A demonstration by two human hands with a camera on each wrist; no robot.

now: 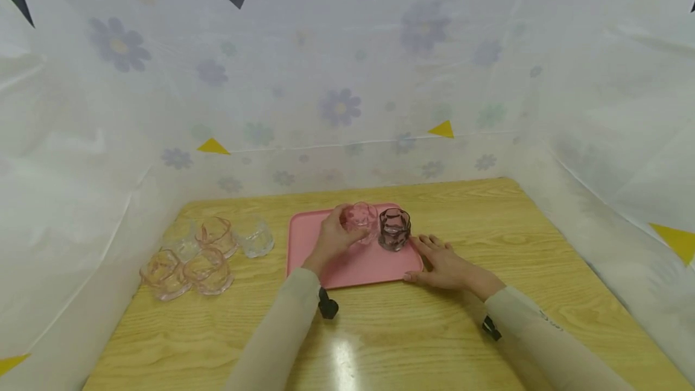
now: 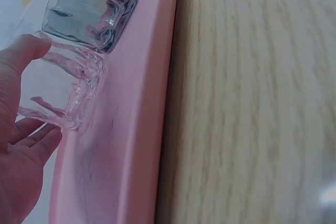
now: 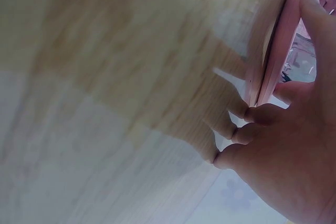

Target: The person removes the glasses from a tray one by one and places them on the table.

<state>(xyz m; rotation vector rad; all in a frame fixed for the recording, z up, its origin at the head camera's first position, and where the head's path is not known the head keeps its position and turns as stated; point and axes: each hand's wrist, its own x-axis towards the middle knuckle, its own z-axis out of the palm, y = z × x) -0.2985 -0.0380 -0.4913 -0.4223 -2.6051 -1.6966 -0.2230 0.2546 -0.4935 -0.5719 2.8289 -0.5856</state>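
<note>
On a pink tray [image 1: 380,273], my left hand [image 1: 332,239] holds a clear pinkish glass [image 1: 364,217] with thumb and fingers on either side of it. The left wrist view shows this glass [image 2: 73,85] standing upright with its base on the tray. Right beside it, a dark tinted glass [image 1: 394,231] stands on the tray. My right hand [image 1: 449,267] rests at the tray's right edge with its fingers spread. In the right wrist view, several fingertips of that hand [image 3: 289,156] touch the table while the thumb lies over the tray's rim.
Several clear and pinkish glasses stand grouped at the table's left: a pink one [image 1: 216,235], a clear one [image 1: 255,237], and others nearer the front [image 1: 209,271]. The wooden table [image 1: 380,343] is bordered by white flower-patterned sheeting [image 1: 336,65] at the back and sides.
</note>
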